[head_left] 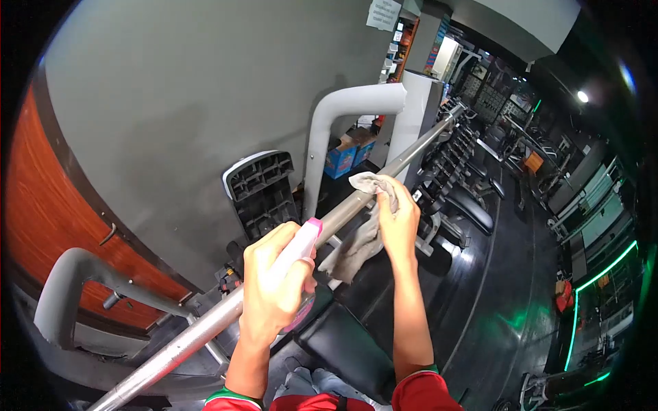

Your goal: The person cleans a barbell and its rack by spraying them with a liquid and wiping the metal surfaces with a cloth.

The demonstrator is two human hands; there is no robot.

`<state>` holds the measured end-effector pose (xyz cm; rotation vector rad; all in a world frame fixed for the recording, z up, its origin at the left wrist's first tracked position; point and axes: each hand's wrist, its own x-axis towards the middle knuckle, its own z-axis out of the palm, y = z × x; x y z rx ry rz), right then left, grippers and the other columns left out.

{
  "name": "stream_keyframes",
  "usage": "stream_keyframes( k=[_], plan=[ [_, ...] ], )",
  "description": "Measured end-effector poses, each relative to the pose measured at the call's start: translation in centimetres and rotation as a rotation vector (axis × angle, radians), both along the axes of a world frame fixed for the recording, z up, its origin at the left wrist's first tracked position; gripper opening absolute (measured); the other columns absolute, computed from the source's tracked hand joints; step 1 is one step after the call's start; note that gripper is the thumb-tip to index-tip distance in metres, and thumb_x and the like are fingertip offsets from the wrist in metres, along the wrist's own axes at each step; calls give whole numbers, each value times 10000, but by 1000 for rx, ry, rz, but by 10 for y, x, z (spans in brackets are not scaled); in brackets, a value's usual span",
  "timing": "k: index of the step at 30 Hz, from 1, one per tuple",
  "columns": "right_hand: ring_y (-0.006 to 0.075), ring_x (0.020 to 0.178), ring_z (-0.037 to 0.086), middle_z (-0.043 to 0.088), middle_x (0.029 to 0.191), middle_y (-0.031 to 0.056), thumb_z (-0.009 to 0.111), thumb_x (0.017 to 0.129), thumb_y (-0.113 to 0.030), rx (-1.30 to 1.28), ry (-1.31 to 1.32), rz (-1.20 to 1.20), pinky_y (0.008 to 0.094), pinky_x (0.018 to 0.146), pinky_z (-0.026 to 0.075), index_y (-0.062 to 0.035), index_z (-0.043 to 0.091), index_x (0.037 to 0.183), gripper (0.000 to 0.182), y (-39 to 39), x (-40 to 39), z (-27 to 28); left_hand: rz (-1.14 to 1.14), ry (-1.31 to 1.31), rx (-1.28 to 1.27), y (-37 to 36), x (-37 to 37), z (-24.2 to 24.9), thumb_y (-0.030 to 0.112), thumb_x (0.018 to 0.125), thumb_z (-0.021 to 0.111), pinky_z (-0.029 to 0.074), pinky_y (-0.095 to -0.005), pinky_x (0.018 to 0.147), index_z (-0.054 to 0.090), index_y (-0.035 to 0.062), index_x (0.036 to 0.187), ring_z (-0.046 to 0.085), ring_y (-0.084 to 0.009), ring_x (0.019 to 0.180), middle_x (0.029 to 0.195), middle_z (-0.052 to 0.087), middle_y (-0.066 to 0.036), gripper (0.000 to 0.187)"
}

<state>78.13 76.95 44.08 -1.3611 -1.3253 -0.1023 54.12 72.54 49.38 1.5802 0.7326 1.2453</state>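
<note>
My left hand [274, 284] is wrapped round a spray bottle [299, 245] with a pink and white head. Most of the bottle's body is hidden behind the hand. A long metal barbell [346, 211] runs diagonally from the lower left to the upper right, passing behind my left hand. On its middle part, my right hand [399, 216] presses a greyish cloth [370, 183] over the bar. The rest of the cloth hangs down below the bar, between the two hands.
White curved rack frames [356, 101] stand at the wall, another [72, 294] at lower left. A black padded bench [346, 346] lies below my hands. Dumbbells on a rack [449, 154] and other gym machines stand to the right. Blue boxes [340, 159] sit behind the frame.
</note>
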Motion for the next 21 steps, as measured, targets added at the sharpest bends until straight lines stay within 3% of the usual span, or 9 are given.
stream_keyframes(
  k=[4,8,12,13,15,17,20,21],
  plan=[
    [347,990,679,681,1044,173,608,911,-26,-28,-64,146,402,854,520,-35,678,1171,270,-25,-45,-2,10,3,5,-2,2,0,113,731,536,440,-310,510,579,-59,789,574,-187,487,682,545,-110,187],
    [319,906,677,661,994,147,646,816,67,-86,-36,288,386,772,543,-94,682,1198,416,-53,-74,-2,-14,61,83,1,0,0,89,716,540,414,-352,498,575,-68,794,530,-224,515,690,529,-126,178],
    [292,897,683,669,981,128,636,811,52,-66,-136,231,370,763,542,-94,700,1162,385,-43,-49,0,-42,45,108,5,0,-1,73,701,553,411,-382,516,571,-68,790,518,-287,563,702,519,-141,167],
    [300,899,682,678,985,130,635,813,28,5,-176,117,372,795,535,-82,701,1153,363,-34,-39,-2,-41,80,200,8,0,-3,70,694,563,416,-389,532,571,-63,791,519,-307,584,710,520,-145,165],
    [310,908,680,683,999,157,635,866,-22,-13,-64,8,360,823,525,-57,696,1143,286,-17,-18,-7,-42,113,287,8,-2,-3,67,688,574,421,-396,549,572,-59,792,519,-328,605,717,522,-149,164],
    [302,911,682,682,1003,170,629,890,-38,-7,-18,-58,350,823,523,-41,695,1131,250,-8,-9,-12,-13,173,299,5,0,1,164,706,533,422,-329,517,575,-58,748,572,-221,508,690,557,-114,230],
    [239,875,679,696,994,128,605,954,-70,0,112,-210,344,795,522,-41,657,1185,238,1,-4,-28,46,118,318,9,4,-7,141,711,531,427,-323,516,570,-57,754,573,-210,501,684,550,-112,207],
    [200,893,662,687,1028,102,594,971,-77,73,402,-122,334,813,516,-39,621,1225,257,4,-2,-40,-11,129,212,6,2,-3,118,713,525,429,-316,510,567,-59,769,574,-196,495,678,542,-109,190]
  ],
)
